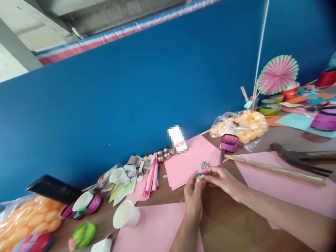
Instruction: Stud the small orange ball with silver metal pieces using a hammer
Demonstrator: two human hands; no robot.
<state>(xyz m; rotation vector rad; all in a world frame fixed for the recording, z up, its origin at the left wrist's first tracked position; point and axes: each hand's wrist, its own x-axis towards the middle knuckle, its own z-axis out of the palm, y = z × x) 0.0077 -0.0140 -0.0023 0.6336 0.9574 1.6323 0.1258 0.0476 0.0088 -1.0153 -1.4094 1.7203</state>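
Observation:
Between the fingertips of both hands is a small shiny silver ball (200,176), partly covered by the fingers. My left hand (193,194) pinches it from the left, thumb and fingers closed. My right hand (224,180) grips it from the right with thumb and forefinger. Just beyond my fingers, a little heap of small silver pieces (205,165) lies near a pink paper sheet (183,166). Several larger silver balls (164,155) sit together by the blue wall.
A hammer (262,168) and a second dark-headed tool (291,157) lie at right. Behind them are a purple container (229,142) and a bag of orange balls (244,126). At left stand a white paper cup (126,215) and a green-yellow tape roll (82,235).

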